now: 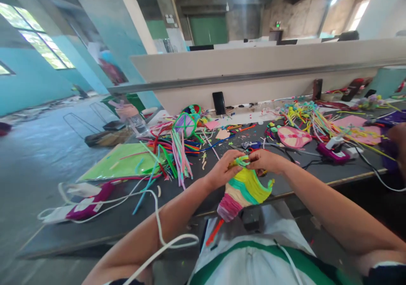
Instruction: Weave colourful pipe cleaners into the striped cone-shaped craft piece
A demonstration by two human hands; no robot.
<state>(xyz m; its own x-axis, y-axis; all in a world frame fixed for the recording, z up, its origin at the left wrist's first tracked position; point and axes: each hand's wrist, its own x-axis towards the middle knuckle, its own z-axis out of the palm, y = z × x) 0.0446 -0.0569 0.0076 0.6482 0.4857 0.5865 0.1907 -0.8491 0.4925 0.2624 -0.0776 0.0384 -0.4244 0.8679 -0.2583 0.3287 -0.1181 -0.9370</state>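
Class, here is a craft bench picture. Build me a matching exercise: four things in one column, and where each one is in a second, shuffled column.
Things
1. striped pipe-cleaner piece
2. black phone
3. green sheet
4. white cable

Places
A. leaning against the partition
B. flat on the table, at the left
C. held between left hand and right hand
D. draped over the left forearm

Pairs: 1-C, 2-A, 3-B, 4-D

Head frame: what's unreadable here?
Head view: top of the striped pipe-cleaner piece, hidden by fingers of the left hand and right hand.
Head view: co-worker's hand, cut off by the right edge.
Head view: scraps on the table, too small to identify.
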